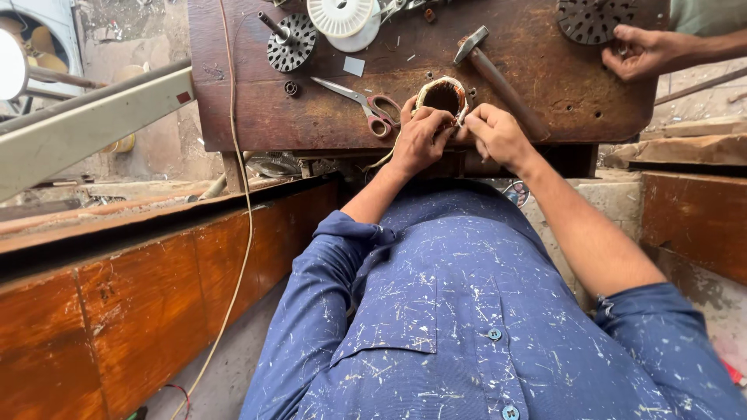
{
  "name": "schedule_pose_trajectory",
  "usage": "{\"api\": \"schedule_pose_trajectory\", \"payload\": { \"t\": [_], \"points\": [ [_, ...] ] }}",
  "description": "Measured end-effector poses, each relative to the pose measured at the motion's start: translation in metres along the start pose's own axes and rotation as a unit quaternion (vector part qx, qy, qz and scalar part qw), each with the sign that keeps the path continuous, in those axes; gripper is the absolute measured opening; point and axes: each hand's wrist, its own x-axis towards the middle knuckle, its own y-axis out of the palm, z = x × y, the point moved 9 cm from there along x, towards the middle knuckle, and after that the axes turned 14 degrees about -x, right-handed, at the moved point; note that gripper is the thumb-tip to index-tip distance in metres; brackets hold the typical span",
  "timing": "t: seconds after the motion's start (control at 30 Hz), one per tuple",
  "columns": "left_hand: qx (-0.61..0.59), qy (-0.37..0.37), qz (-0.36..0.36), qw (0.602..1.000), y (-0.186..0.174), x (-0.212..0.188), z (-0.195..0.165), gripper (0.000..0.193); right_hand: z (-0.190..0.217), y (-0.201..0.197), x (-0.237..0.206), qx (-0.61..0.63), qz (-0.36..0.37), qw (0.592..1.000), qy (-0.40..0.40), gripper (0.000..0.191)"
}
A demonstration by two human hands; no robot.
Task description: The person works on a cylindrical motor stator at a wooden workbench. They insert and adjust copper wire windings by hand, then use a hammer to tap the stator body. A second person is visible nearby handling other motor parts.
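Fingers of left hand [420,140], right hand [498,134] pinch one wound ring [442,95].

Paint-flecked blue shirt [467,311], orange-handled scissors [366,105], white spool [340,15], dark brown workbench [249,109].

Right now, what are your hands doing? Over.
Left hand and right hand both grip the round coil ring at the bench edge. Scissors and hammer lie close beside.
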Motion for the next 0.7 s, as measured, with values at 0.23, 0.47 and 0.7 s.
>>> {"api": "schedule_pose_trajectory", "payload": {
  "t": [0.23, 0.47, 0.7],
  "points": [
    [-0.003, 0.016, -0.051, 0.999, -0.003, 0.004, -0.008, 0.019, -0.046, -0.009, 0.026, 0.002, -0.052, 0.988, 0.145, 0.023],
    [-0.013, -0.004, -0.041, 0.999, -0.002, 0.006, -0.005, 0.019, -0.042, -0.011, 0.017, 0.065, -0.053, 0.974, 0.209, 0.041],
    [-0.003, -0.023, -0.021, 1.000, 0.002, 0.010, -0.003, 0.018, -0.050, -0.015, 0.013, 0.011, -0.053, 0.985, 0.165, 0.043]
  ]
}}
